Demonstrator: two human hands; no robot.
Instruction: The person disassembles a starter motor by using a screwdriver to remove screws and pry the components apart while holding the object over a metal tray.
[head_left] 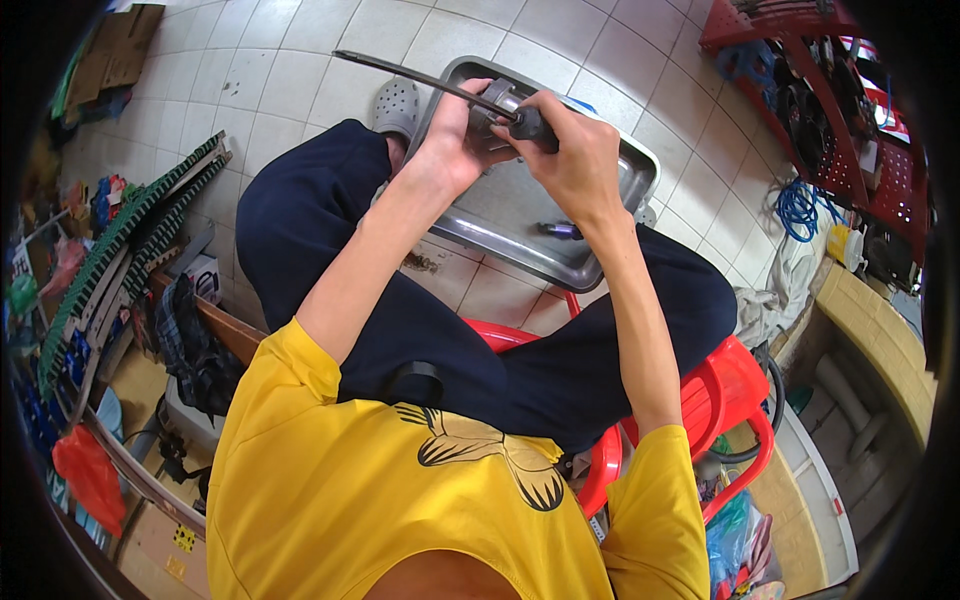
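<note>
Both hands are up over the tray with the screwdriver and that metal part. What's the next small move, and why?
Probably keep the left hand clamped on the round metal part and turn the screwdriver with the right hand. The tool's dark handle sits in the right fist, its long shaft lies across the part, and both are held above the metal tray, so anything that falls lands there.

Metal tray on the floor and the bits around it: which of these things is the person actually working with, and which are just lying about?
In use:
- left hand gripping a round metal part
- right hand holding a long screwdriver
- metal tray beneath them

Lying about:
- small dark tool in the tray
- blue cable coil
- red rack
- green-edged strips
- red plastic stool, sat on
</note>
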